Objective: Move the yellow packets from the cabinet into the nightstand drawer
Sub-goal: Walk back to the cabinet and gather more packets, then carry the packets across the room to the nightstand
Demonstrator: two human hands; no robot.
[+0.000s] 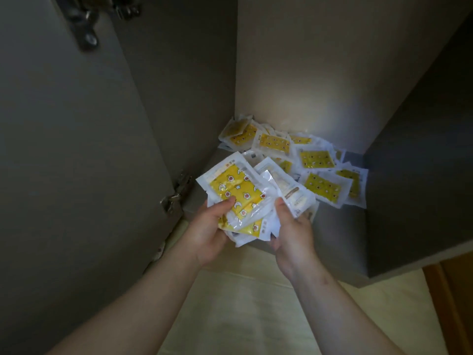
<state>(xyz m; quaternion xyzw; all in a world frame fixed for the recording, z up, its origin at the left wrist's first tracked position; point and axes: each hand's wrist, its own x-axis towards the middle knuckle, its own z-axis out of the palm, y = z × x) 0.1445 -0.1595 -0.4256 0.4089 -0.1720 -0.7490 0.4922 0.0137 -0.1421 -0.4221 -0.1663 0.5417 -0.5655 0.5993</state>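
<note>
A bundle of yellow packets [236, 193] is gripped by left hand [208, 235] and right hand [294, 234], loose packets [317, 160] heaped at one o'clock in the cabinet [320, 73].

pale floor [256, 316], dim light; brown wood [455, 290], perhaps furniture, at right.

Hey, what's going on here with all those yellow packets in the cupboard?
A person is clearing yellow packets out of an open cabinet. The left hand and right hand together grip a bundle of packets at the front of the shelf. A loose pile of packets still lies at the back of the shelf against the rear wall. The cabinet door stands open on the left. No nightstand drawer is in view.
</note>
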